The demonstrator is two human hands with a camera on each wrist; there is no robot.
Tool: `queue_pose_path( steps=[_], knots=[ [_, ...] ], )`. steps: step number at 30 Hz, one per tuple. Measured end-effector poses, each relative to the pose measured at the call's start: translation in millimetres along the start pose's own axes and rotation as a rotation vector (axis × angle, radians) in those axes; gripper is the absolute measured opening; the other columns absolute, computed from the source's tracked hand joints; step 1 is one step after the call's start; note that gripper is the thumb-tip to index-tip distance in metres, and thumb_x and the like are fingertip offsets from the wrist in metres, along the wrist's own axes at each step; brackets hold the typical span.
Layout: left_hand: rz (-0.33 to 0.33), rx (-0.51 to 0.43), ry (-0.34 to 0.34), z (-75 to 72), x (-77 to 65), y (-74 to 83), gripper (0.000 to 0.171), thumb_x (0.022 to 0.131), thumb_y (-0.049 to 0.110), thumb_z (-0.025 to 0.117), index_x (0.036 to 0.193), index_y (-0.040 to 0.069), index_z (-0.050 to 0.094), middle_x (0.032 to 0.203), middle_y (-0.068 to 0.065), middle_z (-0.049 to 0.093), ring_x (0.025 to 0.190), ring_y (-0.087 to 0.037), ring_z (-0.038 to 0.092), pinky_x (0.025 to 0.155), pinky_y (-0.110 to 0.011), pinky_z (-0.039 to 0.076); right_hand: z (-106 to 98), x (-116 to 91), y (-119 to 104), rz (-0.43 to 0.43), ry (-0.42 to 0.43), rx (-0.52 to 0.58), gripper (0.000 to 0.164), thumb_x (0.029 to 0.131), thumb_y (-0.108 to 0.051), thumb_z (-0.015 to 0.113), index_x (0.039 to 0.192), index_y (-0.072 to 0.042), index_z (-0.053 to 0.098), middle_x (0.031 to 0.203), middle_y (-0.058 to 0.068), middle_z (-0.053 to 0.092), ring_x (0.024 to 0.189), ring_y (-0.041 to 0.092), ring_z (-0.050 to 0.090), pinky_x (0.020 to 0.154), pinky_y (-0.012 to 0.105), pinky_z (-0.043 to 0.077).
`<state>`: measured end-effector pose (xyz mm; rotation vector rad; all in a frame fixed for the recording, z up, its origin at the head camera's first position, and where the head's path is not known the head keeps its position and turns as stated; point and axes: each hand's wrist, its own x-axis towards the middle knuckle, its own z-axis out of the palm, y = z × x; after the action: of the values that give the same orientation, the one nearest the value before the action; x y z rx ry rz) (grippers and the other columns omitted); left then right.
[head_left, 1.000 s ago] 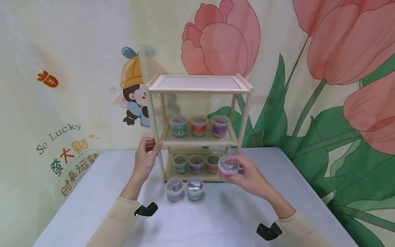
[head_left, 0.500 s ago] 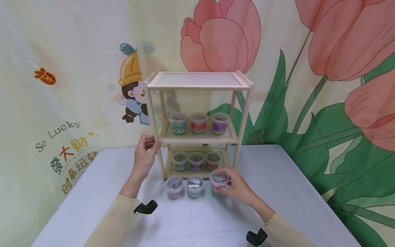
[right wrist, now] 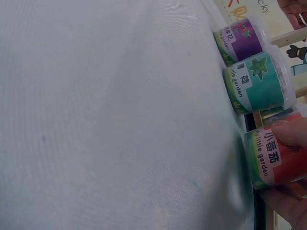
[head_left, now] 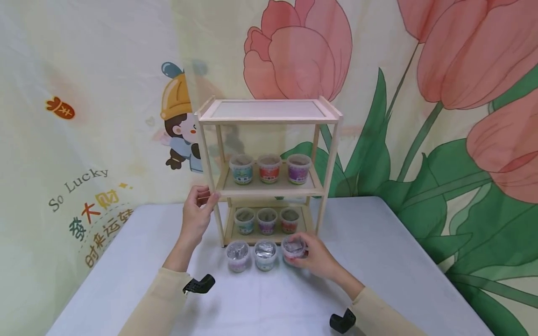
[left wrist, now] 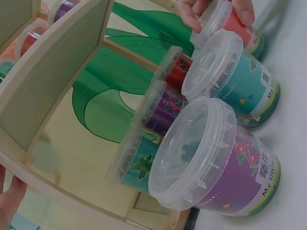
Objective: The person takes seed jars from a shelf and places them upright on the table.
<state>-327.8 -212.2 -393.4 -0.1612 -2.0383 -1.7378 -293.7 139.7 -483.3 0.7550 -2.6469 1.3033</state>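
I see the right hand (head_left: 316,256), below centre in the head view, fingers curled round the red cup (head_left: 293,247); left of centre, the left hand (head_left: 197,215) grips the wooden rack (head_left: 269,192) with bent fingers.

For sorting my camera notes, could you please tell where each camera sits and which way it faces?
Head: worn on the head, facing forward and down at the rack and table; left hand, right hand and sleeves show.
Left wrist: on the left wrist, facing the front purple cup, teal cup and red cup, picture turned sideways; parts of both hands show.
Right wrist: on the right wrist, facing across the table; parts of both hands show.
Shared: both wrist views show these three cups, the red one in the right hand.
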Motion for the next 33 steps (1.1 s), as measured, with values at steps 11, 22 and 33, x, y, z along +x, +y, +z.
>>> queue_pose_path(
  steps=[11, 22, 33],
  knots=[
    [0.001, 0.01, -0.017, 2.9, 2.3, -0.3, 0.04, 0.105, 0.031, 0.07, 0.13, 0.003, 0.056, 0.125, -0.014, 0.059, 0.112, -0.023, 0.055, 0.086, -0.019, 0.051, -6, -1, 1, -0.036, -0.101, -0.037, 0.057, 0.084, -0.002, 0.089, 0.132, -0.017, 0.061, 0.134, 0.005, 0.064, 0.125, 0.028, 0.06, 0.098, 0.047, 0.058],
    [-0.005, 0.01, -0.023, -1.1, 0.0, 1.0, 0.041, 0.105, 0.03, 0.07, 0.133, 0.005, 0.055, 0.128, -0.013, 0.058, 0.113, -0.021, 0.054, 0.086, -0.02, 0.051, -52, 8, -36, -0.11, -0.37, -0.189, 0.068, 0.09, -0.009, 0.084, 0.151, -0.009, 0.053, 0.154, 0.028, 0.045, 0.138, 0.047, 0.049, 0.104, 0.066, 0.049],
    [-0.007, 0.015, -0.012, -1.1, -0.8, 1.1, 0.04, 0.105, 0.031, 0.07, 0.132, 0.006, 0.055, 0.127, -0.011, 0.059, 0.114, -0.022, 0.055, 0.087, -0.021, 0.051, -82, 58, -125, -0.259, -0.152, 0.103, 0.061, 0.1, -0.005, 0.073, 0.155, -0.003, 0.047, 0.153, 0.021, 0.052, 0.135, 0.04, 0.058, 0.112, 0.053, 0.049]
  ],
)
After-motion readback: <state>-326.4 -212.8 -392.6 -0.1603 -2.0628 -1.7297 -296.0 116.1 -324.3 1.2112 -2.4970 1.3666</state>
